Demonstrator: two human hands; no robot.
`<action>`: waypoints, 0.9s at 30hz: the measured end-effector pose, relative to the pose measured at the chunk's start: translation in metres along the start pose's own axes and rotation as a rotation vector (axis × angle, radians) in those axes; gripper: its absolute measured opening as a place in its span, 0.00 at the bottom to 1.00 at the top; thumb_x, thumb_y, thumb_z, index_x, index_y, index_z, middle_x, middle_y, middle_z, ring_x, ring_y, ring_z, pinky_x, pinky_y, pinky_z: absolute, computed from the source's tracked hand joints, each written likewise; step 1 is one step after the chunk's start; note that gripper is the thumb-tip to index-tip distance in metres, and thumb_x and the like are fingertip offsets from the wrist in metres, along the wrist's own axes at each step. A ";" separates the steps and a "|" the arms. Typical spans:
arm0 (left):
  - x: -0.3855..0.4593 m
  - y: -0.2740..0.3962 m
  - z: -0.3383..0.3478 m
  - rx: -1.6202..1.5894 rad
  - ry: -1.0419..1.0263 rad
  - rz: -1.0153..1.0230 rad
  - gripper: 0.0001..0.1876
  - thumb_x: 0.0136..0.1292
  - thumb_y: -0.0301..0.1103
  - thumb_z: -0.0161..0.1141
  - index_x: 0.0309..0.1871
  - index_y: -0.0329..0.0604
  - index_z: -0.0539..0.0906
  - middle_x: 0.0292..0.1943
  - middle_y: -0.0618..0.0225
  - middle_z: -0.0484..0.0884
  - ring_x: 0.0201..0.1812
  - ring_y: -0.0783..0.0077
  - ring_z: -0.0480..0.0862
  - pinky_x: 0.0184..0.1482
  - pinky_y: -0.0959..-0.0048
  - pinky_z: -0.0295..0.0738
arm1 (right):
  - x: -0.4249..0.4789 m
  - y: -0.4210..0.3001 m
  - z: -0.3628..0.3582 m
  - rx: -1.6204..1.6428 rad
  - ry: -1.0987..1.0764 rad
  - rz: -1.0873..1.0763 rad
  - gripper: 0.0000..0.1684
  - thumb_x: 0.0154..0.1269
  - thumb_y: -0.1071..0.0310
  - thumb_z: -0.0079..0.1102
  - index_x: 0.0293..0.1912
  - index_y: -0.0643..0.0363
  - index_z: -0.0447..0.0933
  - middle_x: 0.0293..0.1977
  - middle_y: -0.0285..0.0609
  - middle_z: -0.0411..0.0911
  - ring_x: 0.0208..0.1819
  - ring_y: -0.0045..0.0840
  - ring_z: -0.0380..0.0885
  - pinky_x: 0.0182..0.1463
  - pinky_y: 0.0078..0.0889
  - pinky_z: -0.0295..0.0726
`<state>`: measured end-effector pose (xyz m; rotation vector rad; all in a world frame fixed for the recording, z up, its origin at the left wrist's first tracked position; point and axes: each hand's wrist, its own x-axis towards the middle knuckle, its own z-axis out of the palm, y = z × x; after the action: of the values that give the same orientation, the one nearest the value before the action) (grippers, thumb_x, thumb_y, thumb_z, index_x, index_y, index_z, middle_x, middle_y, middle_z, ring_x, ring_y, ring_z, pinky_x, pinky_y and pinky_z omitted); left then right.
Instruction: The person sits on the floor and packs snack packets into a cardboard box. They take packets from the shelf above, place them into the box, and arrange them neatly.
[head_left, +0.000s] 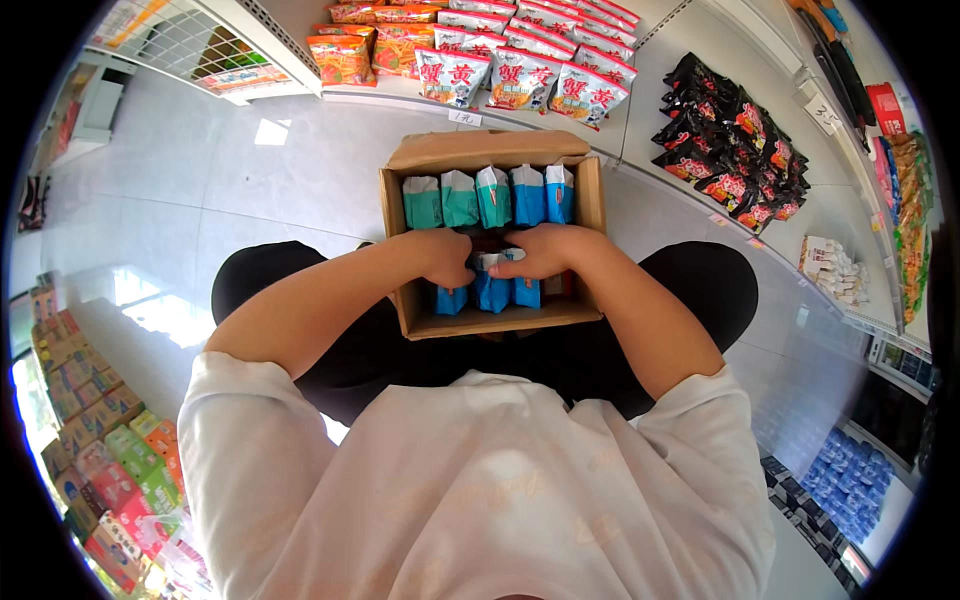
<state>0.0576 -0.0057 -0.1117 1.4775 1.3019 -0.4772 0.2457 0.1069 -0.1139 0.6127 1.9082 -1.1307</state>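
An open cardboard box (391, 247) stands in front of me, between my bent knees. Green packets (459, 201) and blue packets (529, 196) with pale tops stand upright along its far side. Several more blue packets (493, 295) stand in the near row. My left hand (442, 255) reaches down over the leftmost near packet (451, 301), its fingertips partly hidden. My right hand (546, 251) has its thumb across the near row, with the top of a blue packet between thumb and fingers. A dark gap separates the two rows.
Beyond the box, a white shelf (390, 91) carries orange snack bags (341, 60) and white-and-red snack bags (523, 79). Black snack bags (739, 142) lie farther right. Stacked cartons (101, 390) are at the left, with blue packaged goods (851, 484) at the lower right.
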 end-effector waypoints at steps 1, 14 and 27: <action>0.003 -0.004 0.002 -0.056 0.010 0.035 0.32 0.73 0.46 0.62 0.75 0.38 0.76 0.41 0.56 0.94 0.48 0.54 0.93 0.56 0.57 0.86 | 0.003 0.004 0.004 -0.095 0.039 -0.051 0.60 0.63 0.21 0.63 0.76 0.61 0.71 0.52 0.53 0.89 0.60 0.43 0.86 0.65 0.43 0.82; -0.006 0.009 0.008 -0.045 0.187 0.210 0.36 0.69 0.51 0.66 0.75 0.42 0.73 0.57 0.45 0.88 0.58 0.43 0.87 0.59 0.51 0.82 | -0.010 -0.023 0.011 -0.297 0.099 0.037 0.37 0.71 0.43 0.67 0.66 0.63 0.79 0.57 0.59 0.86 0.59 0.51 0.85 0.62 0.50 0.85; -0.014 0.022 0.002 0.082 0.157 -0.013 0.32 0.70 0.59 0.65 0.68 0.47 0.81 0.51 0.47 0.90 0.53 0.45 0.90 0.54 0.49 0.86 | -0.042 -0.025 0.014 -0.322 0.178 -0.027 0.25 0.75 0.55 0.64 0.62 0.62 0.79 0.55 0.57 0.85 0.59 0.51 0.83 0.61 0.53 0.84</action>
<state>0.0728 -0.0111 -0.0914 1.6012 1.4301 -0.4344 0.2555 0.0824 -0.0706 0.5221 2.1981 -0.7799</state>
